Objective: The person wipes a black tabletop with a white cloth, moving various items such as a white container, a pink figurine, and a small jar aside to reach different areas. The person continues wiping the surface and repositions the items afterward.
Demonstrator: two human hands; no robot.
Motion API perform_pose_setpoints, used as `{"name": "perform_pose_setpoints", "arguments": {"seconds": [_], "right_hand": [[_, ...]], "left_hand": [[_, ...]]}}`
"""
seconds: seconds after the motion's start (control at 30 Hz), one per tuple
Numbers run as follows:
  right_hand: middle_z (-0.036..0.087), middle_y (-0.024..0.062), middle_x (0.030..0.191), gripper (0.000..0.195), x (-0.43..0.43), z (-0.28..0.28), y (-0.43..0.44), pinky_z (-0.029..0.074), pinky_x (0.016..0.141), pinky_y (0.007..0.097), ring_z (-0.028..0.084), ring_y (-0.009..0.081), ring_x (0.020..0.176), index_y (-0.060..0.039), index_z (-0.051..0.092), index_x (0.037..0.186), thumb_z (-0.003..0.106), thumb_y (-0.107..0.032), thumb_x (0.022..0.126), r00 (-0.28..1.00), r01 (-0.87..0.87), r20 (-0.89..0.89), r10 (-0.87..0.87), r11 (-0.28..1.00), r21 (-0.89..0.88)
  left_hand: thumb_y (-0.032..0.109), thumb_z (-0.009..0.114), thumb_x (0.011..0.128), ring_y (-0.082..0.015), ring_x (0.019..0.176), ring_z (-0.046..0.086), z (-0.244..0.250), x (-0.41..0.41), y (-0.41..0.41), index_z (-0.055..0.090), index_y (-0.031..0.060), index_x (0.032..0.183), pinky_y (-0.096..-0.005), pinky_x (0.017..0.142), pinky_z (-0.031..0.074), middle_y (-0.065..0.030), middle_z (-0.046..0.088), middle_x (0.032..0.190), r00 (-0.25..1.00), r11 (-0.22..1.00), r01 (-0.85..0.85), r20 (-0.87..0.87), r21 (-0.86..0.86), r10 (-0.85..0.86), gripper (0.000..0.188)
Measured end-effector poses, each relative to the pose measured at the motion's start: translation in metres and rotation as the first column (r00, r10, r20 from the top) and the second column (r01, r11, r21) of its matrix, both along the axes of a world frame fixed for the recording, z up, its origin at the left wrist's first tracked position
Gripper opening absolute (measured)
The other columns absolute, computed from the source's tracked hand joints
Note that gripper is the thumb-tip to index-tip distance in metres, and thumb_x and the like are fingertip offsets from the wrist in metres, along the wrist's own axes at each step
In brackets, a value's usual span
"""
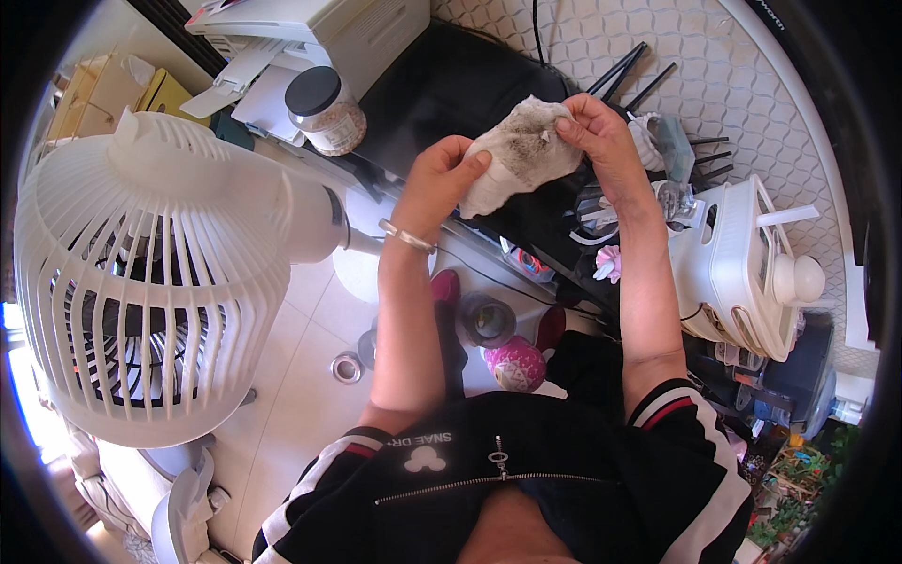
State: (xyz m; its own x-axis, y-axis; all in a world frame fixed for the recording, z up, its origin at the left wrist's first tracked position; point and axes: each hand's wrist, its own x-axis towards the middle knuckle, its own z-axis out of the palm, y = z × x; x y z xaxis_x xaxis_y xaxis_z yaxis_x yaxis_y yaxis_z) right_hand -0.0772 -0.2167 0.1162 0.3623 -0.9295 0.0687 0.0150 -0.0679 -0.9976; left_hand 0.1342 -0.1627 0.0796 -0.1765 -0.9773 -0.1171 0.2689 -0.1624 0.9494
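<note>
A pale cloth or wipe (525, 158) with grey-brown dirt smudges is stretched between both hands, above a glossy black tabletop (430, 84). My left hand (438, 180), with a bangle on its wrist, pinches the cloth's lower left edge between thumb and fingers. At the upper right edge, my right hand (604, 144) grips it in the same way. Left of the hands a clear jar with a black lid (326, 113) stands at the table's edge, partly filled with small pieces. The palms and the cloth's underside are hidden.
A large white fan (155, 282) fills the left side. Behind the jar stands a white printer (338, 35). To the right are a white plastic container (733, 261) and a pink flower-like object (608, 264). On the floor lie a pink patterned ball (515, 364) and a tape roll (347, 368).
</note>
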Motion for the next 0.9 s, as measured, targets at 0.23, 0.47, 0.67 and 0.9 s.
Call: {"name": "perform_pose_setpoints", "arguments": {"seconds": [0.23,0.47,0.67,0.9], "right_hand": [[0.057,-0.0024,0.078,0.017,0.0,-0.009,-0.007,0.038,0.068,0.0186,0.051,0.0052,0.073,-0.0066,0.056,0.089,0.062,-0.021,0.081,0.994,0.013,0.103,-0.029,0.988,0.153],[0.058,-0.0015,0.081,0.017,-0.001,-0.012,-0.009,0.04,0.07,0.021,0.052,0.0064,0.076,-0.0068,0.054,0.091,0.059,-0.021,0.083,0.99,-0.017,0.14,-0.012,0.978,0.206],[0.059,0.0023,0.092,0.022,0.003,-0.01,-0.004,0.043,0.079,0.025,0.055,0.0106,0.085,-0.0055,0.054,0.099,0.057,-0.021,0.084,0.968,-0.022,0.244,-0.064,0.942,0.334],[0.059,0.0038,0.102,0.034,-0.003,-0.011,-0.006,0.043,0.084,0.0269,0.055,0.013,0.095,-0.0045,0.051,0.112,0.057,-0.022,0.084,0.96,-0.061,0.277,-0.033,0.944,0.323]], "left_hand": [[0.025,0.061,0.082,-0.0057,0.071,0.051,0.0,-0.001,0.001,0.059,0.0058,0.087,-0.0202,0.068,0.039,0.0019,0.058,0.075,0.999,0.999,-0.042,0.003,0.03,0.042,0.02],[0.023,0.058,0.085,-0.0055,0.071,0.049,-0.01,0.0,-0.005,0.058,0.0059,0.089,-0.0207,0.067,0.04,0.0029,0.056,0.077,0.988,0.988,-0.153,0.035,0.023,0.153,0.018],[0.022,0.062,0.082,-0.0071,0.073,0.052,-0.006,0.0,-0.003,0.057,0.0048,0.093,-0.0211,0.067,0.041,0.0004,0.058,0.081,0.995,0.994,-0.098,0.009,0.043,0.098,0.02],[0.019,0.065,0.079,-0.0089,0.072,0.056,-0.004,0.002,-0.001,0.057,0.0033,0.096,-0.0208,0.065,0.043,-0.0024,0.061,0.083,0.998,0.998,-0.055,0.021,-0.013,0.055,0.025]]}}
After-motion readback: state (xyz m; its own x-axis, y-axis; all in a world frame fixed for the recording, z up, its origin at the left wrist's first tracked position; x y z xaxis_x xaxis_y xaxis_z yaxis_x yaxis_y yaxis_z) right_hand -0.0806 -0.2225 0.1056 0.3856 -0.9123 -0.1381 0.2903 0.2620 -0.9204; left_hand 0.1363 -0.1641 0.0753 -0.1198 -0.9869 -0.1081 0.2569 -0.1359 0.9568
